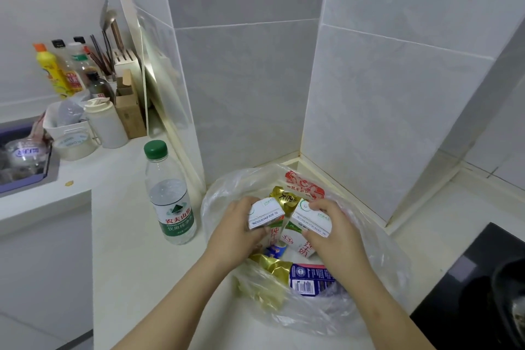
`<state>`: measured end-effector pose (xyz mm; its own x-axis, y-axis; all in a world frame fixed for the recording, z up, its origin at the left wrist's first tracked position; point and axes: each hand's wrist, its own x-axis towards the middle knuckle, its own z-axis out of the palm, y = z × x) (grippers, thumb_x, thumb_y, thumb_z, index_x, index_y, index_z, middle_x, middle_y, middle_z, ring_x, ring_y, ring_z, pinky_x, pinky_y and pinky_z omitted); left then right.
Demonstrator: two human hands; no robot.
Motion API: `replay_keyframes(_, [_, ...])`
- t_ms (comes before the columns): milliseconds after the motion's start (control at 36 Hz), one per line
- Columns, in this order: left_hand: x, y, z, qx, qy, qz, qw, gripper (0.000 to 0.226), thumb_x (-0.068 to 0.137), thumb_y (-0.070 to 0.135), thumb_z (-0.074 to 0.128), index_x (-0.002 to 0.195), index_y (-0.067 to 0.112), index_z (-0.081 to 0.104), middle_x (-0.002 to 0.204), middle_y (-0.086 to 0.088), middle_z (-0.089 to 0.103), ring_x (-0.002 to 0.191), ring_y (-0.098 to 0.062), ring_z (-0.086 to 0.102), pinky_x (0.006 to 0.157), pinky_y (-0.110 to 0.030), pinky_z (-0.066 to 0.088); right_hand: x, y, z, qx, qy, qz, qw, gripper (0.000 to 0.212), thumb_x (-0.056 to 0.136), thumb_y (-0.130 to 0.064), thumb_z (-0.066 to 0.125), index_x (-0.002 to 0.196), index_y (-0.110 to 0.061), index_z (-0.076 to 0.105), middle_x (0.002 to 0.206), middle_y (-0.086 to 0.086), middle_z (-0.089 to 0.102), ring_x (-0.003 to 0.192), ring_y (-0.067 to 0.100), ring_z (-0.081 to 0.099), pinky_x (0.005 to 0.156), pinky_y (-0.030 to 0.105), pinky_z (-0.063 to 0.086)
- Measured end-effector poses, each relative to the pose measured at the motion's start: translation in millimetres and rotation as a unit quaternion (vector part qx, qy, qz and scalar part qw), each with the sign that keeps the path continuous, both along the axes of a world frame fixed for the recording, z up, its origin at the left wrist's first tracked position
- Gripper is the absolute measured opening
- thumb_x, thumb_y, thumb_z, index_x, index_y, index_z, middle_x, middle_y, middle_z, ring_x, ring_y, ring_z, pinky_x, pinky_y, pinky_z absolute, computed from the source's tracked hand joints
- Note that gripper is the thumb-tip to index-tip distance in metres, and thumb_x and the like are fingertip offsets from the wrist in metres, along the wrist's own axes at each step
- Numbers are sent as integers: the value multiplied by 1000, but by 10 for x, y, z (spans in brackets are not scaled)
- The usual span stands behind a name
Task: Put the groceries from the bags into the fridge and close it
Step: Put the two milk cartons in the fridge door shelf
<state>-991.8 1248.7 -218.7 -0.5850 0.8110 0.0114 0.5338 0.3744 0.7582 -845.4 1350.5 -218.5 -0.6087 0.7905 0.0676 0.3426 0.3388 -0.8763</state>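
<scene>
The left hand (237,231) grasps 1 milk carton (265,217) and the right hand (333,231) another carton (311,220), both inside the plastic bag (369,278). This looks like the unloading step; next, lift both clear and carry them to the fridge, which is out of view.

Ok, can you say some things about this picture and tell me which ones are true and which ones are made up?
1. The left hand grips the left carton and the right hand grips the right carton, both over the plastic bag. True.
2. The water bottle has a red cap. False: its cap is green.
3. The water bottle lies inside the plastic bag. False: it stands upright on the counter, to the left of the bag.
4. There are gold packets in the plastic bag. True.
</scene>
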Motion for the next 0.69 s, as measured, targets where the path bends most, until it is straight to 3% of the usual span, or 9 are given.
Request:
replay_keyframes(111, [50,-132,185,29,33,9,999,45,84,18,65,125,24,46,110,10,41,103,-4,41,85,-21,37,-7,-104,119,20,25,21,999,51,82,-4,66,89,-49,43,106,-16,48,98,4,50,62,10,45])
replay_keyframes(194, [95,-290,348,59,54,13,997,43,84,16,66,120,27,47,107,14,42,103,-4,42,80,-16,36,-9,-208,205,30,60,30,997,52,80,-4,69,86,-50,44,105,-15,52,99,7,53,64,16,48])
replay_keyframes(250, [132,-433,432,78,63,19,995,41,83,14,66,114,32,46,101,19,42,99,0,41,74,-8,35,3,-312,259,49,75,41,995,52,79,-2,68,86,-49,46,108,-13,51,102,8,51,74,20,50])
replay_keyframes(333, [223,-677,534,101,66,24,992,46,82,11,66,102,43,41,99,26,43,95,3,43,75,-3,35,48,-524,344,63,111,67,990,55,79,5,64,85,-47,47,107,-12,48,103,8,48,73,3,39])
replay_keyframes(444, [411,-1023,644,105,57,42,992,44,81,9,65,100,42,42,98,23,44,92,1,44,73,-4,37,179,-844,429,73,135,91,984,53,80,3,63,88,-47,47,105,-23,43,103,7,45,72,-2,33])
replay_keyframes(528, [576,-1302,694,93,52,50,993,44,82,8,64,100,40,40,96,25,41,93,0,42,74,-2,35,320,-1132,441,75,139,102,982,50,80,0,64,88,-46,46,105,-24,42,108,10,43,79,3,35])
replay_keyframes(611, [784,-1644,690,90,48,50,994,46,81,6,64,97,43,40,96,25,41,88,7,44,73,-1,36,521,-1477,410,53,138,106,983,48,80,-1,65,88,-45,48,105,-24,42,109,14,46,88,28,45])
replay_keyframes(639, [869,-1780,674,90,46,51,994,46,81,6,64,98,42,41,96,25,42,89,7,45,74,-2,36,606,-1601,398,52,137,106,983,47,80,-1,64,88,-45,48,105,-24,42,109,14,46,89,31,45])
replay_keyframes(694, [1045,-2053,643,83,34,54,994,44,80,5,65,102,37,43,99,21,43,94,2,45,80,-12,40,783,-1843,381,52,134,110,984,47,81,-1,64,87,-45,48,106,-23,42,109,8,45,87,21,43])
